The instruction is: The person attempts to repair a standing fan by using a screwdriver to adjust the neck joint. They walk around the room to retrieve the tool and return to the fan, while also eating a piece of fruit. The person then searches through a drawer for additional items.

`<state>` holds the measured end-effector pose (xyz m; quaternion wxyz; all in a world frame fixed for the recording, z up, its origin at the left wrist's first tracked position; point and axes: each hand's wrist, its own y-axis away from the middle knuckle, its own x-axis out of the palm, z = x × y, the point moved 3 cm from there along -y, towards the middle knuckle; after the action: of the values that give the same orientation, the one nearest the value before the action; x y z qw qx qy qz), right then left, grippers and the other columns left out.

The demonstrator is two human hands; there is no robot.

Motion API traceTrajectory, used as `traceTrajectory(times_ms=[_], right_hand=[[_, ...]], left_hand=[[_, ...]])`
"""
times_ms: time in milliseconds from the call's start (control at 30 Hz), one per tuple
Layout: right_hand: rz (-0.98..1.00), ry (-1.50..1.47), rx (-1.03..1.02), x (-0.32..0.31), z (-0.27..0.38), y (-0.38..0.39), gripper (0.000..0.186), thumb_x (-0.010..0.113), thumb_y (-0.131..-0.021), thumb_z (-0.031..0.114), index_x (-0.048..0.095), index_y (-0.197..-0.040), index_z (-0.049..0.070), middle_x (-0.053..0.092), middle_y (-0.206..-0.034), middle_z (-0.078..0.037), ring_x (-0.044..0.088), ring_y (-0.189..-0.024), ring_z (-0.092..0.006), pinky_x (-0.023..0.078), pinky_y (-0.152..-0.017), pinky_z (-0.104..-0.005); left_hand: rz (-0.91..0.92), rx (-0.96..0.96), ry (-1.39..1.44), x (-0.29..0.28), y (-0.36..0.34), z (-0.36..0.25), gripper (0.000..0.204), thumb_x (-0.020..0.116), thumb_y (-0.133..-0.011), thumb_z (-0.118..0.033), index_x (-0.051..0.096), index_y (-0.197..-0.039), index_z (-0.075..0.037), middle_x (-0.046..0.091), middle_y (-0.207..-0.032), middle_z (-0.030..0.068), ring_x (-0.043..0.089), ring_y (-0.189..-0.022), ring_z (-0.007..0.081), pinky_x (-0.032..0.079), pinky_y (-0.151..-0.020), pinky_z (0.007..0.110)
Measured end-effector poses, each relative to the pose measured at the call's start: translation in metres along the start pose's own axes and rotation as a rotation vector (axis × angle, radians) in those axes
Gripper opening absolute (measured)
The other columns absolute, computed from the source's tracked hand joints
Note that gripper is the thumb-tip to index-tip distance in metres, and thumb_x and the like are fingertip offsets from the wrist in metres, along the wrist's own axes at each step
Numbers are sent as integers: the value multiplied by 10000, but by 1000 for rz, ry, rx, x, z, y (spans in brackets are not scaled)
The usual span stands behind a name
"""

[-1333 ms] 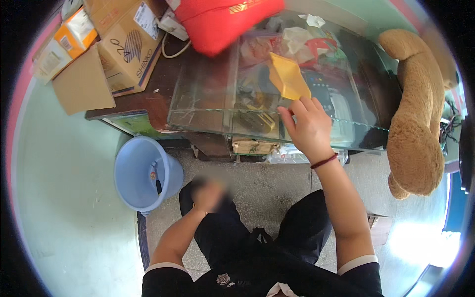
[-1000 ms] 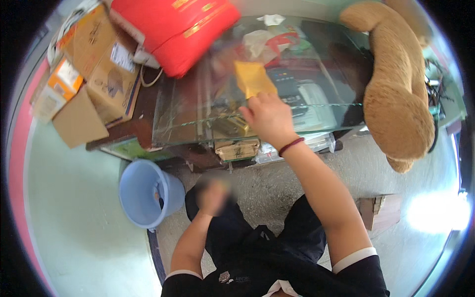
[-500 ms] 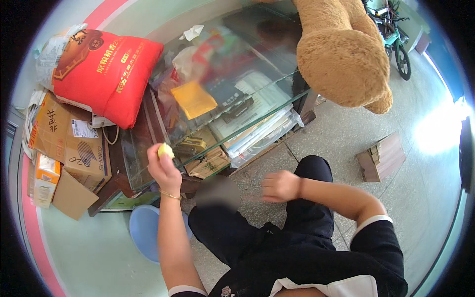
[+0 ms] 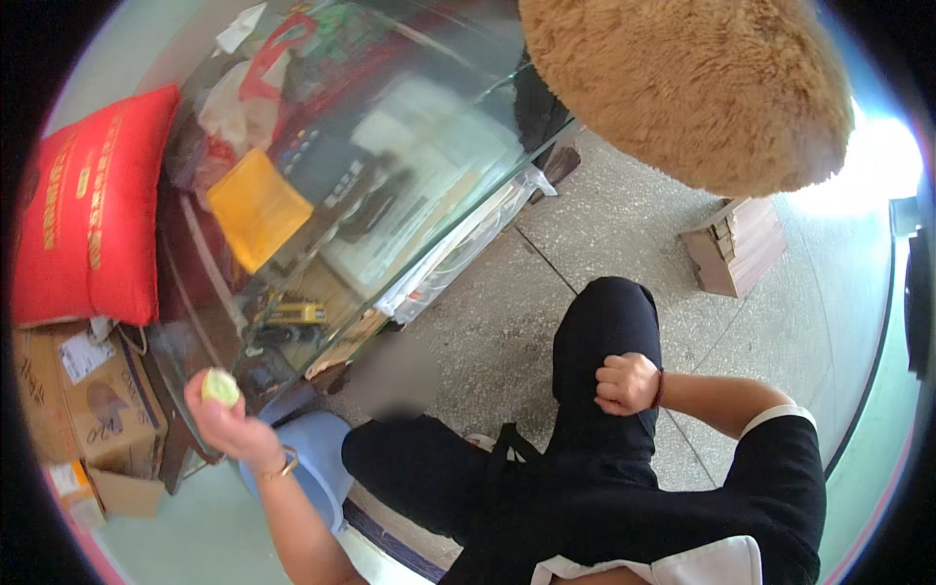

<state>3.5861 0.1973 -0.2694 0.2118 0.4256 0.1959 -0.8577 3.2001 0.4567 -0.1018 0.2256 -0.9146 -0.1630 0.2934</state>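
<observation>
My left hand (image 4: 237,429), with a gold bracelet at the wrist, is closed around a small, rounded, pale green piece of food (image 4: 220,388), its exact kind unclear. The piece shows at the fingertips, beside the near corner of the glass display counter (image 4: 429,229). Below that hand stands a blue plastic basin (image 4: 317,453), partly covered by my forearm and leg. My right hand (image 4: 627,383) rests as a loose fist on my right thigh, a dark band round its wrist. Nothing shows in its curled fingers.
A yellow envelope (image 4: 258,210), papers and bags show at the counter. Left of it lie a red sack (image 4: 93,210) and cardboard boxes (image 4: 97,400). A brown plush toy (image 4: 692,88) hangs over the far right. A small wooden stool-like block (image 4: 736,244) stands on the speckled floor.
My left hand has moved left and lower with the pale green piece. My right hand has come to rest on my thigh. The whole view has shifted, bringing the plush toy closer.
</observation>
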Motion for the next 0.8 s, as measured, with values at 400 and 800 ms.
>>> traceTrajectory(times_ms=[400, 800], right_hand=[[38, -116, 101, -74, 74, 47, 211, 615, -682, 237, 445, -604, 139, 429, -647, 3, 478, -601, -171, 395, -425, -297], [463, -150, 1127, -143, 248, 123, 264, 523, -785, 259, 660, -924, 82, 638, -962, -112, 598, -910, -282, 511, -726, -433]], left_hand=[[220, -39, -31, -5, -19, 19, 366, 317, -907, -201, 508, -1065, 68, 527, -1032, 135, 508, -893, 236, 439, -743, 307], [469, -463, -363, 24, -9, -103, 538, 288, -953, -364, 450, -1241, 60, 435, -1298, 248, 430, -1170, 381, 321, -1006, 424]])
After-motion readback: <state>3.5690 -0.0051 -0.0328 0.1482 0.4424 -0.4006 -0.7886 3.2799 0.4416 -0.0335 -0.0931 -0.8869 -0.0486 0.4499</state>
